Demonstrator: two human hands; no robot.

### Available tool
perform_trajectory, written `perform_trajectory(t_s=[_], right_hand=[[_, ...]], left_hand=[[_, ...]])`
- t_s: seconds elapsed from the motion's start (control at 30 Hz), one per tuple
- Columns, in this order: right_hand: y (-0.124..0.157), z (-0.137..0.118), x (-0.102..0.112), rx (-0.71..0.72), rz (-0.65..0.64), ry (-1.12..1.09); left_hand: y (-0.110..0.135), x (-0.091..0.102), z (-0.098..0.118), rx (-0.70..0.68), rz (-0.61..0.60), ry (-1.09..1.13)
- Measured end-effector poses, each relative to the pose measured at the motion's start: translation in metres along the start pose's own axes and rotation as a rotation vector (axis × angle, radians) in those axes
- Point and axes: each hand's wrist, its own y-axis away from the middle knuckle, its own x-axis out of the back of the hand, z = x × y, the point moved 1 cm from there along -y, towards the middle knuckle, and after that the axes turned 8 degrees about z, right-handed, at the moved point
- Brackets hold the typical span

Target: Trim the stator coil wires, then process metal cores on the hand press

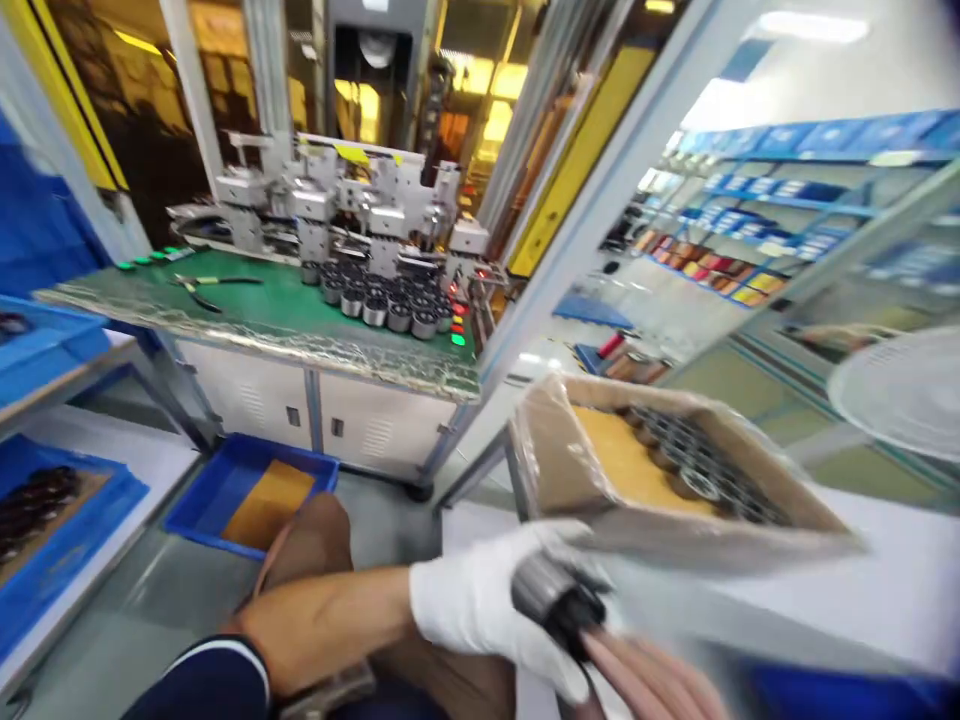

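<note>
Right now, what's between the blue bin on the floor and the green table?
In the head view, white cabinet doors under the green table stand between it and the blue bin.

White glove (480, 600), dark grey part (559, 598), tan box (660, 470), blue tray (247, 490), green bench (255, 295).

this is a factory work room. in the upper left of the frame a grey metal machine with many blocks (337, 200) stands on a green-topped work bench (247, 300), with rows of small round metal parts (390, 305) in front of it. blue plastic bins (247, 490) sit low on the left. far right, long blue shelves (765, 210) hold many boxes.
</note>
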Motion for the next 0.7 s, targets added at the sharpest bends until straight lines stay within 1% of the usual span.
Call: perform_trajectory(t_s=[0.07,0.1,0.17,0.23,0.3,0.37,0.43,0.57,0.63,0.7], right_hand=[[0.001,-0.01,0.004,0.008,-0.041,0.042],[-0.001,-0.013,0.004,0.012,-0.063,0.043],[-0.007,-0.017,0.004,-0.001,-0.073,0.042],[-0.012,-0.016,0.008,-0.038,-0.066,0.072],[-0.014,-0.012,0.015,-0.05,-0.081,0.112],[-0.012,-0.01,0.026,-0.046,-0.101,0.134],[-0.006,-0.012,0.037,-0.056,-0.08,0.181],[0.006,-0.024,0.05,-0.16,-0.019,0.344],[0.011,-0.031,0.052,-0.206,-0.01,0.39],[0.015,-0.036,0.051,-0.207,-0.025,0.391]], left_hand=[[0.018,0.007,0.02,-0.024,0.113,0.01],[0.023,0.01,0.024,-0.023,0.141,0.02],[0.027,0.013,0.024,-0.016,0.142,0.043],[0.025,0.012,0.02,-0.004,0.104,0.023],[0.019,0.008,0.017,0.037,0.05,-0.011],[0.01,0.002,0.017,0.095,-0.014,-0.034],[0.0,-0.006,0.017,0.148,-0.082,-0.064],[-0.014,-0.021,0.012,0.236,-0.19,-0.125],[-0.015,-0.025,0.009,0.27,-0.228,-0.144],[-0.013,-0.025,0.008,0.264,-0.248,-0.196]])
